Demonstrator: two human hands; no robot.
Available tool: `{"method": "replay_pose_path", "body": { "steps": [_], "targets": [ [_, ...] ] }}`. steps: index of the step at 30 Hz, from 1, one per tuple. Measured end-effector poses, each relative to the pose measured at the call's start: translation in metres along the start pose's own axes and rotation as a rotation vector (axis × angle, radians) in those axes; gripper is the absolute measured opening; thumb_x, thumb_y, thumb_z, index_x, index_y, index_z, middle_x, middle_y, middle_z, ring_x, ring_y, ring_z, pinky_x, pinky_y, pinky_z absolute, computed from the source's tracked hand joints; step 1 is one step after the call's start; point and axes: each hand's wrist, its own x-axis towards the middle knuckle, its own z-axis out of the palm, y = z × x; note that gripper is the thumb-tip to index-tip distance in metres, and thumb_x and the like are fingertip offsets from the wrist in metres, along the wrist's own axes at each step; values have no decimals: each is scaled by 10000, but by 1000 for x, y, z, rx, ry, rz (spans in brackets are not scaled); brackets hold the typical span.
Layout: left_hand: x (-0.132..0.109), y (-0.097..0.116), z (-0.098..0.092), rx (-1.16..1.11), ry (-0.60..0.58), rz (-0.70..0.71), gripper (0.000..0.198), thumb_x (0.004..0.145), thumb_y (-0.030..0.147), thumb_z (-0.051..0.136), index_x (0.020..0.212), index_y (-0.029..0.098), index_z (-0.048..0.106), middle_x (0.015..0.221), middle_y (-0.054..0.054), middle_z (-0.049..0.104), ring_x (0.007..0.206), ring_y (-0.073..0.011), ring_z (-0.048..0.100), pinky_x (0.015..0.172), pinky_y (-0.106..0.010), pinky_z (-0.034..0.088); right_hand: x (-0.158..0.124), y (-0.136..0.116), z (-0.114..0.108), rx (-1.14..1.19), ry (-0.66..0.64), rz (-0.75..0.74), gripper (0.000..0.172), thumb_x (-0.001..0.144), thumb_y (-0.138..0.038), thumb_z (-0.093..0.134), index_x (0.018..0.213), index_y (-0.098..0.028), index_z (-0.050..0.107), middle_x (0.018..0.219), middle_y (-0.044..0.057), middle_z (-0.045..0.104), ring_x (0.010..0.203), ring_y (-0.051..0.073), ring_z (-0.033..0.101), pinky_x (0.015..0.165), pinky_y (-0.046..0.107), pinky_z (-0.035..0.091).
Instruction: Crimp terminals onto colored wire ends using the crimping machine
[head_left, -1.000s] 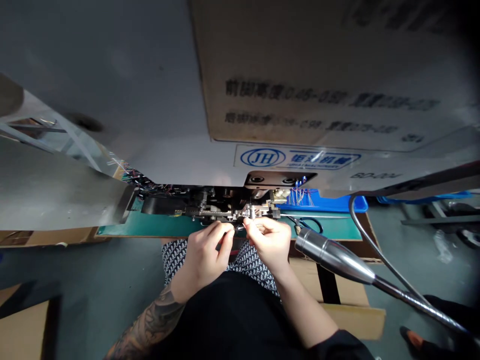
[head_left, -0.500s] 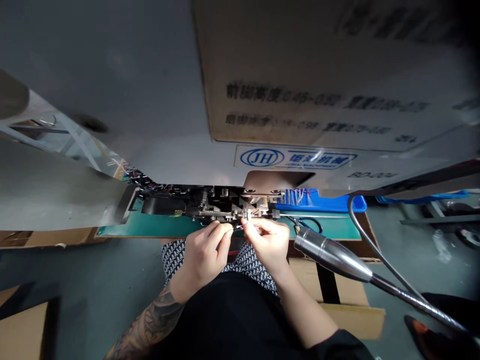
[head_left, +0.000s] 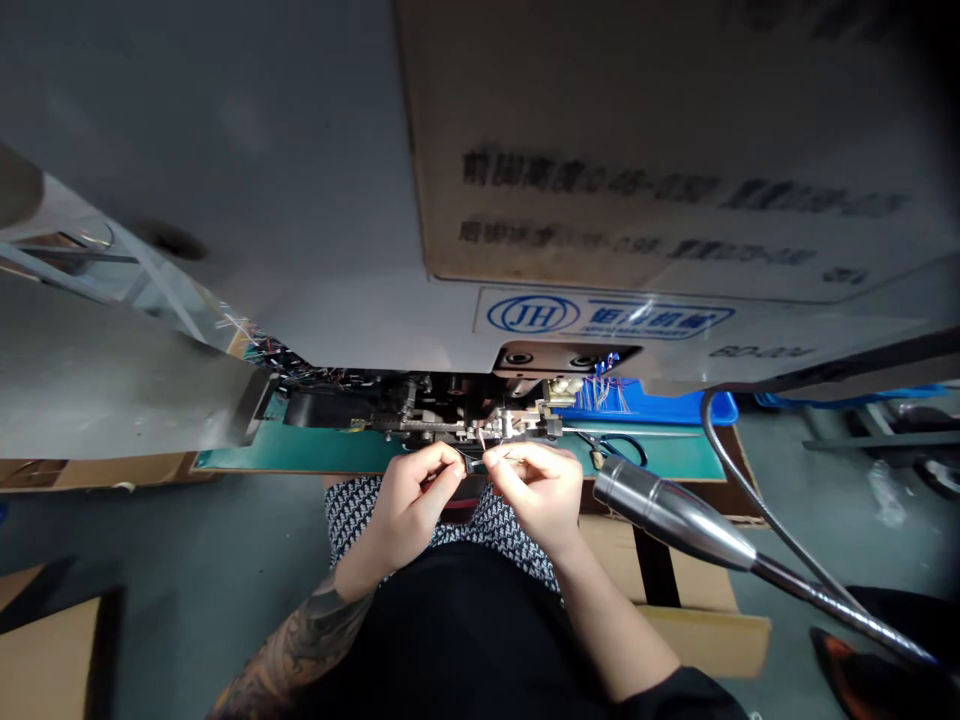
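Observation:
My left hand [head_left: 409,505] and my right hand [head_left: 538,492] are close together in front of a small metal press mechanism [head_left: 480,420] under the grey machine housing [head_left: 315,220]. Each hand's fingers are pinched shut on a thin dark wire [head_left: 471,462] that runs between them, just below the mechanism's jaws. The wire's ends are hidden by my fingertips. A blue tray [head_left: 660,405] with several thin coloured wires lies to the right of the mechanism.
A green mat [head_left: 315,452] covers the bench. Scissors [head_left: 619,448] lie on it at the right. A chrome gooseneck lamp [head_left: 675,515] reaches in from the lower right. A cardboard sheet [head_left: 660,150] with printed text is fixed to the housing. Tangled wires [head_left: 285,360] lie at the left.
Both hands have drawn back slightly from the mechanism towards me, still pinching the wire. The press head above the jaws, lowered half a second ago, has lifted back up.

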Motion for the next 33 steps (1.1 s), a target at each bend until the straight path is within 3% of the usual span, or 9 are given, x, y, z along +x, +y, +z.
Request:
{"method": "replay_pose_path", "body": {
  "steps": [3,8,15,21,25,29,33],
  "targets": [
    [-1,0,3,41,24,27,284,1074,294,569,815,192,626,664,14,561,591,-134,503,559,-259,403,1,2,3,-23,36,-22,207,936,-395,833,847,-209,856,567,-5,673,456,151,563,433,284,485],
    [-3,-1,12,173,135,145,204,1092,266,553,926,192,646,684,28,611,550,-108,535,564,-237,415,2,3,13,172,153,123,310,908,-485,852,793,-198,823,536,3,686,402,145,569,364,252,462],
    [-7,-10,22,294,215,184,151,1100,238,544,990,202,641,742,19,671,584,-108,606,607,-220,457,6,3,15,263,132,227,428,905,-468,862,608,-197,718,502,-15,649,370,98,515,359,203,428],
    [-8,-13,23,325,240,207,135,1097,210,553,996,202,642,765,17,699,584,-100,625,595,-211,451,5,4,21,197,189,151,430,900,-474,861,602,-201,713,469,-26,610,362,99,488,354,211,413],
    [-6,-16,19,443,269,325,120,1077,169,567,1000,194,655,764,5,722,582,-113,633,609,-237,454,2,2,21,129,202,108,374,913,-458,845,669,-188,756,508,-12,623,405,113,495,393,243,420],
    [-5,-16,12,525,236,448,137,1062,122,566,1005,181,675,842,-23,756,640,-124,654,678,-257,476,4,-2,13,16,107,136,306,911,-440,849,763,-172,832,563,5,660,460,132,517,444,276,446],
    [-5,-9,6,388,129,327,164,1071,173,568,948,176,676,667,34,621,534,-100,541,587,-243,399,6,-6,2,14,-38,163,375,952,-467,821,704,-187,820,535,3,646,465,136,523,451,279,445]
  ]
}}
